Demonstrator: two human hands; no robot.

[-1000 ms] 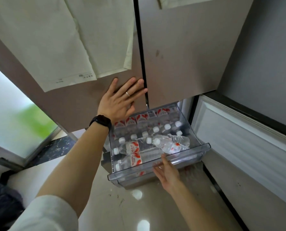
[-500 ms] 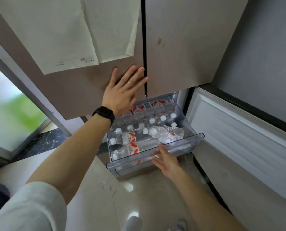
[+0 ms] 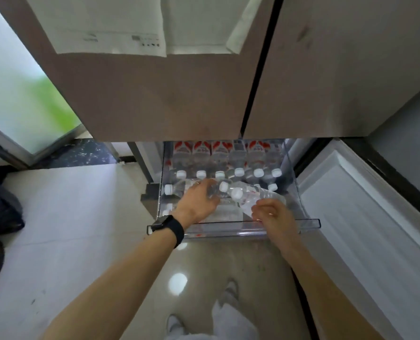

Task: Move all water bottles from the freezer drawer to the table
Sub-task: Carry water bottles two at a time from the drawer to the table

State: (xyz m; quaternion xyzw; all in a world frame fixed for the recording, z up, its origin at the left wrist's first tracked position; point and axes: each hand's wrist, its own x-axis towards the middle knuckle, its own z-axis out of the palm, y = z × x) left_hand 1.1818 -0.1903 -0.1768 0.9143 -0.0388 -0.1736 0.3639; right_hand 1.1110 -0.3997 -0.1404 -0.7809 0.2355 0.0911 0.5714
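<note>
Clear plastic drawer (image 3: 309, 223) stands open, full of bottles (image 3: 238, 165). Left hand (image 3: 199, 201) grips a lying bottle (image 3: 183, 186), right hand (image 3: 274, 214) a tilted bottle (image 3: 255, 195); apparently none moved yet.

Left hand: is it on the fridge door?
No, the left hand is down in the freezer drawer, fingers curled over a lying water bottle, well below the fridge door.

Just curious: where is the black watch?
Head view, lower middle: the black watch sits just behind the left hand, at the front left corner of the freezer drawer.
</note>
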